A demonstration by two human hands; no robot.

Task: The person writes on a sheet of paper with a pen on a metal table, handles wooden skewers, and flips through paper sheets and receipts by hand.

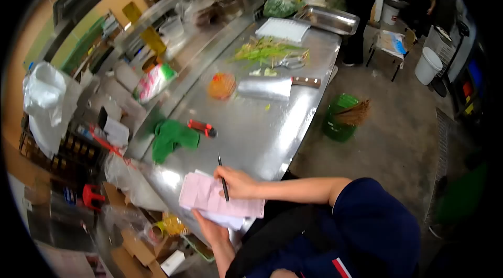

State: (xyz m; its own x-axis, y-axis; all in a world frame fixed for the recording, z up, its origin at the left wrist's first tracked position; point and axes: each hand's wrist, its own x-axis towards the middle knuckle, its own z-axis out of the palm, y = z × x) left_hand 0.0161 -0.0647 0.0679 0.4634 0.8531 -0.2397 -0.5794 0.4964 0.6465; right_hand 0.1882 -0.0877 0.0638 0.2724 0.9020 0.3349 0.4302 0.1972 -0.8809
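Observation:
My right hand (241, 184) grips a black pen (223, 184) and rests on a pink paper pad (201, 194), pen pointing down onto it. White sheets (225, 219) show beneath the pink ones. At the pad's near edge is my left hand (214, 230), thumb side showing along the edge; its other fingers seem to be under the sheets. The pad lies at the near end of a steel worktable (251, 142). Beyond it are a green cloth (174, 140) and a red and black tool (202, 128), its kind unclear.
Farther up the table lie a cleaver (267, 88), an orange-red round bundle (221, 86), scissors (291, 62), green stalks (262, 50), a white tray (283, 29) and a steel tray (327, 20). A green bin (340, 118) stands right. Two people (359, 6) stand farther back.

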